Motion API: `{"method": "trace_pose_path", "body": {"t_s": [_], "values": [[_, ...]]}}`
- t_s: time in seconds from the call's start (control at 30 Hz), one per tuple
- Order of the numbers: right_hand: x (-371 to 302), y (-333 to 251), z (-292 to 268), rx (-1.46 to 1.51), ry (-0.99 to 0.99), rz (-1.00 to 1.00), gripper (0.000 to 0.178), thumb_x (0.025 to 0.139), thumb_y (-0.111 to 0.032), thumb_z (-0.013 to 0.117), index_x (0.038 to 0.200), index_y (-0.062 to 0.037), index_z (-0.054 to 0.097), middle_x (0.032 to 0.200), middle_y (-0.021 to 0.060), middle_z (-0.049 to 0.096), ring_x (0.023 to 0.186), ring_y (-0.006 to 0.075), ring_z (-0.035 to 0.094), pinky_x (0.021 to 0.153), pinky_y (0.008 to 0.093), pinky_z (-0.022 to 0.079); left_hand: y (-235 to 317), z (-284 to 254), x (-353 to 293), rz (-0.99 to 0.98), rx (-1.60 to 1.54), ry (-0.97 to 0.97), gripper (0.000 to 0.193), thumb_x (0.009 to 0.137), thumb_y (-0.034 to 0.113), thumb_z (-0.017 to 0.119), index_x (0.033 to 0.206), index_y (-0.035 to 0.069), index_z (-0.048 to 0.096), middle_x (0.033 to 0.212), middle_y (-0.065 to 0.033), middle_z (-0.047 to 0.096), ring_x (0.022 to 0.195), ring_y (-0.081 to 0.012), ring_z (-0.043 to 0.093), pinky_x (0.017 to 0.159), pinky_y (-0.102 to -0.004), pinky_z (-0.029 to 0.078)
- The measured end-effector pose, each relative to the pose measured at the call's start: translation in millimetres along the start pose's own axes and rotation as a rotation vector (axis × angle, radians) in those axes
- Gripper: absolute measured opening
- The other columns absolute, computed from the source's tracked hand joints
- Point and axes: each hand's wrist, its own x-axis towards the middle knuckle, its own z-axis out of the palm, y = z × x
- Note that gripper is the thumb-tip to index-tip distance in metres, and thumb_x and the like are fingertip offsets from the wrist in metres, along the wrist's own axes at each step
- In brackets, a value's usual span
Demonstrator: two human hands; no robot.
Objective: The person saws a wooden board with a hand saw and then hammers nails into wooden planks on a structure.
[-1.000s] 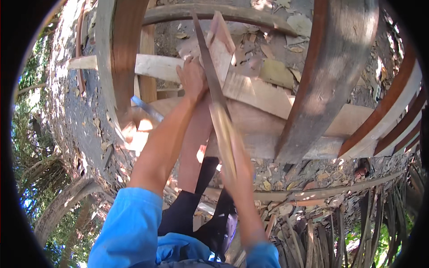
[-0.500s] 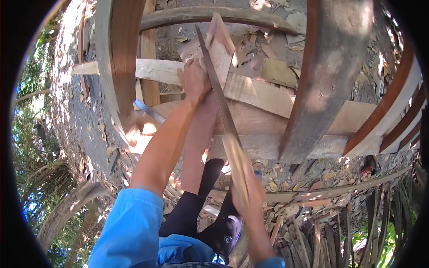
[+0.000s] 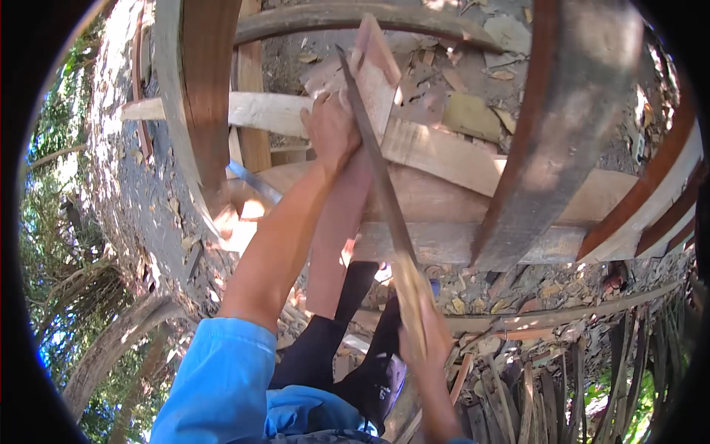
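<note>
A reddish-brown wooden board (image 3: 340, 214) slopes away from my legs, its pointed far end resting over the crosspieces of a wooden frame. My left hand (image 3: 331, 132) presses on the board's upper part, fingers curled at its edge. In my right hand (image 3: 429, 337) is the pale wooden handle of a long tapering dark blade (image 3: 379, 166); whether it is a saw or a big knife I cannot tell. The blade lies slantwise over the board, just right of my left hand, its tip pointing to the far side. The handle is blurred.
Thick curved timbers (image 3: 558, 126) rise on the right, with another upright timber (image 3: 196, 96) at the left. A pale crosspiece (image 3: 436, 155) runs behind the board. Dry leaves and wood scraps litter the ground. Upright sticks (image 3: 547, 392) line the lower right; a bent branch (image 3: 122, 340) is at left.
The board, my hands and the frame all appear slightly farther right in the view. My right hand has drawn the blade a little back toward me. Both hands keep their hold.
</note>
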Motion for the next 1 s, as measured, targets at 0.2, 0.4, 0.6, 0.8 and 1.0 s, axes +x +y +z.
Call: {"method": "trace_pose_path", "body": {"t_s": [0.2,0.4,0.6,0.8,1.0], "values": [[105.2,27.2,51.6,0.123,-0.038,0.048,0.065,0.081,0.004,0.071,0.144,0.0021,0.055,0.130,0.0268,0.064,0.118,0.0456,0.063,0.102,0.0457,0.051,23.8,-4.5,-4.0,-0.034,-0.102,0.017,0.035,0.101,0.026,0.052,0.117,0.002,0.073,0.127,-0.0208,0.069,0.131,-0.0363,0.057,0.113,-0.0646,0.030],[58.9,19.0,39.5,0.023,-0.070,0.131,0.064,0.082,0.005,0.068,0.145,0.0008,0.055,0.128,0.0272,0.066,0.117,0.0471,0.065,0.104,0.0482,0.050,17.6,-8.7,-7.8,-0.037,0.055,-0.188,0.032,0.095,0.023,0.060,0.112,0.000,0.073,0.124,-0.0226,0.070,0.128,-0.0360,0.060,0.109,-0.0620,0.036],[29.2,-3.6,-8.4,0.122,-0.221,0.344,0.058,0.085,0.006,0.069,0.141,0.0061,0.057,0.132,0.0274,0.066,0.122,0.0445,0.066,0.107,0.0471,0.049,22.6,-10.9,9.9,-0.003,-0.075,0.047,0.030,0.096,0.024,0.060,0.098,0.000,0.076,0.114,-0.0255,0.072,0.124,-0.0393,0.062,0.109,-0.0626,0.036],[150.7,24.1,70.7,0.233,-0.043,0.078,0.068,0.081,0.007,0.065,0.148,0.0005,0.052,0.136,0.0284,0.063,0.126,0.0419,0.062,0.103,0.0420,0.051,-16.8,8.5,1.8,0.025,-0.096,-0.017,0.040,0.096,0.027,0.060,0.125,0.001,0.069,0.125,-0.0223,0.069,0.132,-0.0368,0.056,0.113,-0.0619,0.031],[-29.9,-10.3,-30.3,-0.036,-0.123,0.198,0.071,0.079,0.007,0.064,0.149,0.0059,0.049,0.131,0.0250,0.068,0.112,0.0421,0.070,0.092,0.0434,0.055,18.6,-12.9,1.4,-0.104,-0.045,-0.020,0.043,0.107,0.033,0.047,0.112,-0.001,0.073,0.120,-0.0251,0.070,0.125,-0.0392,0.061,0.109,-0.0632,0.034]]}}
